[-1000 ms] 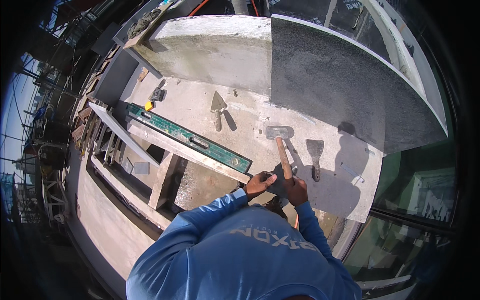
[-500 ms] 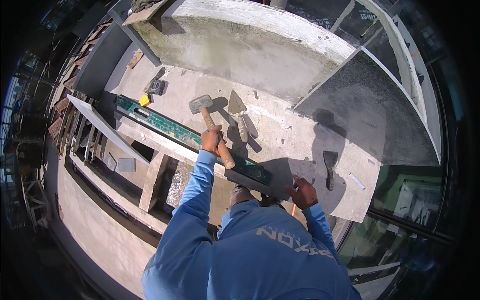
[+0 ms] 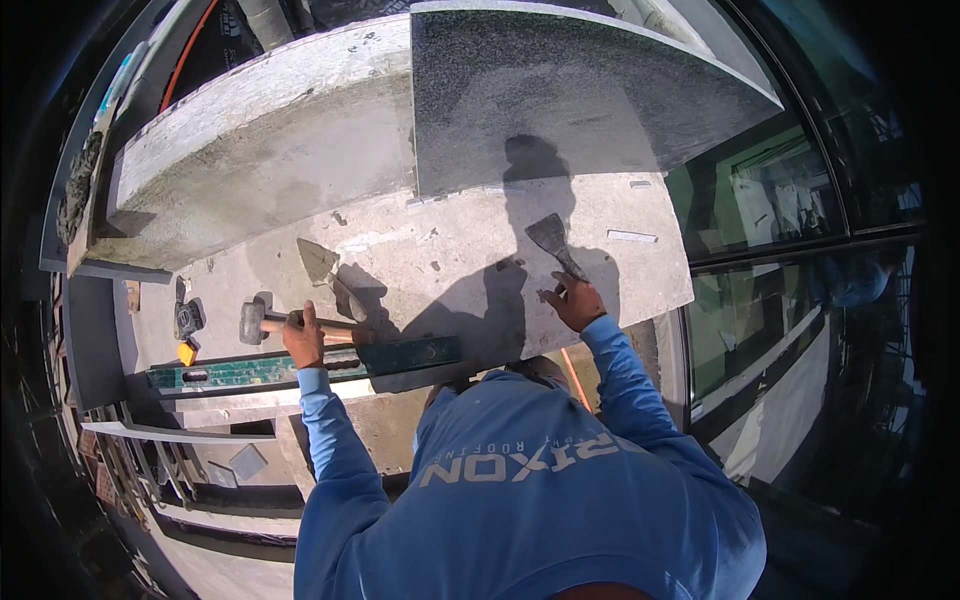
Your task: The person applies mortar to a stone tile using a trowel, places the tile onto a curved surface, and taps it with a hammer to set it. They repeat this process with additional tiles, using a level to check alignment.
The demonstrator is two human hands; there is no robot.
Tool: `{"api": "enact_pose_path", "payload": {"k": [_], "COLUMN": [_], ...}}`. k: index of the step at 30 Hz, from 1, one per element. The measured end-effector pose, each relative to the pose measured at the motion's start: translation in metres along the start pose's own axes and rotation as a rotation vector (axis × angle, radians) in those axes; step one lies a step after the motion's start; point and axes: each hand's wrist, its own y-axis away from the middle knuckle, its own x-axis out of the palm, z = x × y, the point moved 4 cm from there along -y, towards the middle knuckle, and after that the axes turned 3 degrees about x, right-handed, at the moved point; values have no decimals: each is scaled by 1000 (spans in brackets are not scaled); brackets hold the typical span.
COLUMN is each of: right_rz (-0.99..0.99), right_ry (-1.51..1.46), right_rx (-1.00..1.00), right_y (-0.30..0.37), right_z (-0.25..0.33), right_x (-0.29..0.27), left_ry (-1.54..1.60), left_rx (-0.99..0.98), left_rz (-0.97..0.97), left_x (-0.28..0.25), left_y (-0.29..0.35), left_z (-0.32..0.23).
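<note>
Left hand point(image 3: 303, 340): fingers clenched round the wooden handle of a mallet point(image 3: 285, 322), which lies flat on the concrete worktop point(image 3: 450, 270). Handle's long axis runs left-right; the grey head sits just left of the fingers and the handle's free end pokes out to their right.

Right hand point(image 3: 576, 302): fingers grasping the handle of a flat trowel point(image 3: 556, 241). Its long axis is tilted, and the blade points up and left, away from the fingers and toward the dark stone slab point(image 3: 560, 90). Blade appears to rest on the worktop, just short of the slab's near edge.

The green level point(image 3: 300, 366) lies just below the left fingers, parallel to the mallet handle.

A pointed trowel point(image 3: 325, 268) lies above the left fingers, unheld, nearer that hand than the right, tip up-left.

Farther left of the mallet head: a small yellow item point(image 3: 187, 352), kind unclear.
</note>
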Motion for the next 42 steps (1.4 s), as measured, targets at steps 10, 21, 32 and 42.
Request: {"api": "enact_pose_path", "payload": {"k": [10,21,32,42], "right_rz": [115,240,-1,31], "right_ry": [283,-180,-229,-225], "right_rx": [75,-89,-36,102], "right_y": [-68,-49,-38,52], "right_z": [-131,-197,-240,-204], "right_x": [-7,-34,-101,-98], "left_ry": [179,-3,-301,-933], "left_rx": [628,330,700,1060], "left_rz": [-145,-69,126,315], "left_x": [46,156,263,475], "left_y": [81,183,174,46], "left_z": [-323,-329,-261,-211]}}
